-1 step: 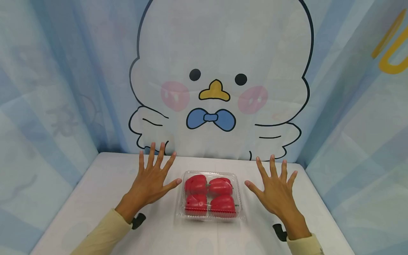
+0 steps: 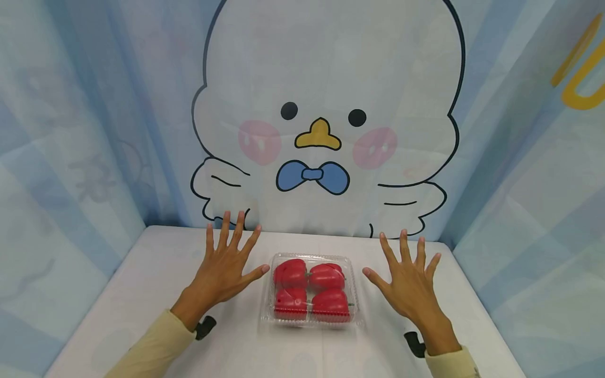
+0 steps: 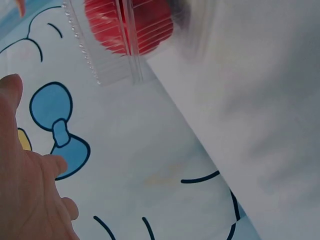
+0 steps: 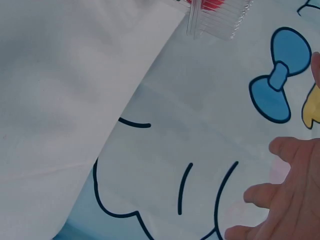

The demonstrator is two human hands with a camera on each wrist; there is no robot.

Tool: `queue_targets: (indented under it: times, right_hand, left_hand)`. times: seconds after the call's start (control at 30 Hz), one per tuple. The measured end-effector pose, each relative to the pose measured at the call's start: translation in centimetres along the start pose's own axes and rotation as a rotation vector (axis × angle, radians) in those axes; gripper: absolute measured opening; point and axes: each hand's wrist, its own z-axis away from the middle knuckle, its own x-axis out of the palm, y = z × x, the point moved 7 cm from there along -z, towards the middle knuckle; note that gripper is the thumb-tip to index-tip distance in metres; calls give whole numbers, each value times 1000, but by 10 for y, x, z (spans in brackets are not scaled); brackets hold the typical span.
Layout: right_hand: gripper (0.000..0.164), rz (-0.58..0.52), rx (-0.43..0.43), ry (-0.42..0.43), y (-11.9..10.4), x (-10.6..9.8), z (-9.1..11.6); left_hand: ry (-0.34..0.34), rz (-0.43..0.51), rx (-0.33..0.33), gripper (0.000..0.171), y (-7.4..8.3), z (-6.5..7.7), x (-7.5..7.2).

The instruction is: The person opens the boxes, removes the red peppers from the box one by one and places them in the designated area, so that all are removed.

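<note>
A clear plastic clamshell box [image 2: 309, 323] stands on the white table between my two hands, its lid down. Several red bell peppers [image 2: 329, 304] with short green stems lie inside it in two rows. My left hand [image 2: 224, 275] hovers left of the box, fingers spread and straight, thumb pointing at its side without touching. On the other side my right hand [image 2: 408, 289] is held the same way, apart from the box and holding nothing. Part of the box [image 3: 107, 65] shows at the top of the left wrist view, and its corner [image 4: 220, 22] in the right one.
The white table [image 2: 179, 357] ends at a backdrop cloth [image 2: 321, 68] printed with a white bird in a blue bow tie. Pale blue curtains [image 2: 71, 157] hang at both sides. A small black piece [image 2: 205, 327] sits at each wrist, by the beige sleeves [image 2: 151, 346].
</note>
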Motion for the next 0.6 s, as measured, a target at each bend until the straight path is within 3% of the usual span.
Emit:
queue_targets:
  times: [0.3,0.6]
  right_hand:
    - [97,-13,-8,23,2,-1,0]
    - [97,-78,-37,81,-8,1,7]
  left_hand:
    - [-11,1,7,93,2,-1,1]
    - [45,1,29,93,-2,-4,3]
